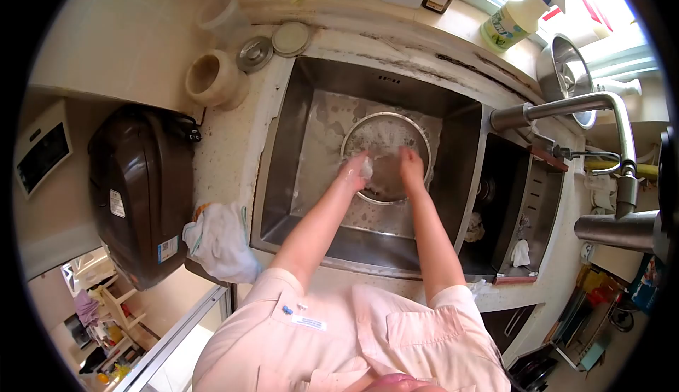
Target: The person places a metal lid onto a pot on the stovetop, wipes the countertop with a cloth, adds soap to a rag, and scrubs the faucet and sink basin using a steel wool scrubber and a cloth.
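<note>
A round metal basin (422, 132) with a pale rim lies in the large steel sink (286, 180), its inside wet and greyish. Over its left part is my left hand (356, 171), fingers curled against a small whitish, wet clump (367, 167); I cannot tell whether this is cloth or foam. My right hand (411, 168) is at the basin's right side, inside the rim, with its fingers drawn together. Whatever those fingers hold, if anything, is hidden. Both forearms reach in over the sink's front edge.
A tap (566, 106) arches over the narrow second sink (488, 250) on the right. To the left are a white cloth (225, 243), a dark brown appliance (141, 194) and a beige jar (205, 79). A spray bottle (513, 23) and metal bowl (564, 67) stand by the window.
</note>
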`<control>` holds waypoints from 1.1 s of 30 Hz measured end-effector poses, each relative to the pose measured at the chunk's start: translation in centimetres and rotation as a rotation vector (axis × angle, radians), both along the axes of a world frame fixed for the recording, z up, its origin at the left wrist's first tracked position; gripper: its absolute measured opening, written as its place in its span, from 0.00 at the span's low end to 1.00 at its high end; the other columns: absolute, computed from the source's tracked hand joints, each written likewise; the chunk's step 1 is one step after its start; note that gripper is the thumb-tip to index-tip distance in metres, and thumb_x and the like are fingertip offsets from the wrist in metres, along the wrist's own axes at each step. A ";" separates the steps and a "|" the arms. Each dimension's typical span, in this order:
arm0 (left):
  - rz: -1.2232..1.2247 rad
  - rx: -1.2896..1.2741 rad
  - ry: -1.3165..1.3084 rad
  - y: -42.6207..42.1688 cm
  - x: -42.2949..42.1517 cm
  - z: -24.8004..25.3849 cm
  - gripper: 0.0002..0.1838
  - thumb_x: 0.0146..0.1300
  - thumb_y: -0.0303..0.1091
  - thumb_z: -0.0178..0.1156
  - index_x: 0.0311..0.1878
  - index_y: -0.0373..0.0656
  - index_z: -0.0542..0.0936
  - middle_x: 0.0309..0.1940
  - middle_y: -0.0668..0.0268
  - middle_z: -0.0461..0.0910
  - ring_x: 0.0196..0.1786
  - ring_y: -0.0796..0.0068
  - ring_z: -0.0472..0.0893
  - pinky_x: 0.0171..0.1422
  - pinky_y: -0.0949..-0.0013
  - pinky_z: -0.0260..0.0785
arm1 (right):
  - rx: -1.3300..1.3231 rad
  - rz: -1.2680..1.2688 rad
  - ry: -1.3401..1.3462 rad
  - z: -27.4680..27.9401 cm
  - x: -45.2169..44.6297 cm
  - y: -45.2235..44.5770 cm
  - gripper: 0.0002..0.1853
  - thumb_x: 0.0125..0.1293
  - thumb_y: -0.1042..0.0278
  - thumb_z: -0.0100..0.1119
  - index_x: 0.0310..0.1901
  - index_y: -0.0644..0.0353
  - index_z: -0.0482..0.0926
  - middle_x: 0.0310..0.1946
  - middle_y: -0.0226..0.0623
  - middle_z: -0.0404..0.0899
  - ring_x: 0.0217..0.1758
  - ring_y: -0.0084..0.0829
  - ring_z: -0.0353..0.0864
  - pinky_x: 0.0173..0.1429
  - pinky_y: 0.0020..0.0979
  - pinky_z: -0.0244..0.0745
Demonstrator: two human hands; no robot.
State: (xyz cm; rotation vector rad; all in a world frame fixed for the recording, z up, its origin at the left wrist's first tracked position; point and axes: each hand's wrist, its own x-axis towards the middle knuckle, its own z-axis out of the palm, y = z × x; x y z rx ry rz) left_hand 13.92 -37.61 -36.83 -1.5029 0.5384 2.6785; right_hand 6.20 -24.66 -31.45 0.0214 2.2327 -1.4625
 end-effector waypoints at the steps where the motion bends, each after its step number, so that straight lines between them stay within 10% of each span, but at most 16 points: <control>1: 0.004 -0.009 0.033 -0.1 0.0 -0.8 0.09 0.58 0.28 0.50 0.42 0.41 0.73 0.34 0.62 0.76 0.36 0.66 0.77 0.38 0.63 0.72 | 0.243 -0.107 0.331 -4.1 -0.5 0.3 0.17 0.66 0.57 0.42 0.45 0.61 0.75 0.39 0.39 0.77 0.45 0.33 0.75 0.49 0.31 0.68; 2: 0.011 -0.025 0.036 -0.1 0.0 -1.2 0.10 0.57 0.26 0.50 0.43 0.41 0.73 0.34 0.62 0.76 0.36 0.66 0.77 0.38 0.63 0.71 | 0.485 -0.213 0.659 -6.5 -0.7 0.5 0.17 0.66 0.57 0.42 0.45 0.61 0.75 0.39 0.39 0.77 0.45 0.32 0.74 0.48 0.30 0.68; 6: -0.014 -0.060 0.024 -0.1 1.0 -1.8 0.09 0.57 0.25 0.50 0.41 0.43 0.75 0.32 0.64 0.76 0.34 0.68 0.77 0.36 0.65 0.71 | -0.659 -0.225 -0.905 -0.5 0.6 -0.6 0.17 0.66 0.57 0.42 0.44 0.60 0.74 0.39 0.36 0.77 0.44 0.31 0.74 0.47 0.25 0.67; 9: -0.139 -0.312 -0.041 -0.1 0.4 -0.5 0.09 0.56 0.30 0.54 0.40 0.42 0.77 0.32 0.64 0.77 0.34 0.68 0.77 0.38 0.68 0.71 | -0.115 0.061 -0.531 3.5 0.4 0.2 0.20 0.64 0.53 0.47 0.47 0.61 0.72 0.44 0.41 0.74 0.46 0.32 0.73 0.47 0.31 0.68; 10: -0.232 -0.504 -0.067 -0.4 0.7 3.0 0.10 0.56 0.32 0.55 0.40 0.41 0.76 0.32 0.63 0.78 0.34 0.69 0.77 0.40 0.68 0.71 | 0.200 0.170 -0.004 1.5 0.3 1.8 0.20 0.60 0.57 0.53 0.46 0.66 0.71 0.42 0.44 0.76 0.42 0.34 0.76 0.45 0.34 0.70; 13: -0.503 -1.258 -0.338 -1.9 1.9 5.1 0.17 0.51 0.39 0.58 0.43 0.41 0.75 0.36 0.56 0.78 0.40 0.59 0.78 0.41 0.63 0.70 | 0.826 -0.151 0.777 1.9 1.6 3.2 0.17 0.56 0.63 0.55 0.41 0.70 0.72 0.35 0.51 0.76 0.34 0.48 0.76 0.43 0.37 0.71; 15: -0.526 -1.589 -0.556 -2.7 2.4 7.7 0.18 0.50 0.40 0.58 0.44 0.42 0.75 0.37 0.55 0.78 0.42 0.56 0.77 0.45 0.60 0.69 | 0.647 -0.216 0.529 -3.4 2.0 4.5 0.17 0.54 0.64 0.57 0.39 0.70 0.72 0.33 0.51 0.77 0.34 0.52 0.75 0.43 0.38 0.71; 19: -0.973 -1.164 -0.396 -4.7 2.5 5.7 0.20 0.43 0.37 0.59 0.41 0.40 0.75 0.37 0.54 0.78 0.43 0.57 0.77 0.46 0.61 0.68 | 0.331 -0.108 0.156 -7.2 0.2 6.7 0.17 0.52 0.68 0.59 0.42 0.68 0.73 0.35 0.46 0.78 0.38 0.38 0.78 0.42 0.33 0.70; 22: -0.854 -1.163 -0.277 -5.5 2.4 6.2 0.19 0.41 0.35 0.57 0.39 0.39 0.75 0.35 0.53 0.78 0.40 0.57 0.78 0.43 0.62 0.69 | -0.013 -0.216 -0.201 -3.2 -0.2 6.2 0.16 0.51 0.71 0.58 0.42 0.67 0.74 0.33 0.41 0.78 0.34 0.33 0.77 0.38 0.32 0.70; 33: -0.800 -1.075 -0.091 -5.6 6.0 14.8 0.20 0.40 0.31 0.62 0.39 0.34 0.76 0.30 0.57 0.79 0.34 0.69 0.78 0.39 0.70 0.68 | -0.034 -0.213 -0.091 5.1 3.4 7.9 0.12 0.54 0.73 0.53 0.40 0.67 0.77 0.31 0.36 0.79 0.33 0.25 0.76 0.38 0.29 0.70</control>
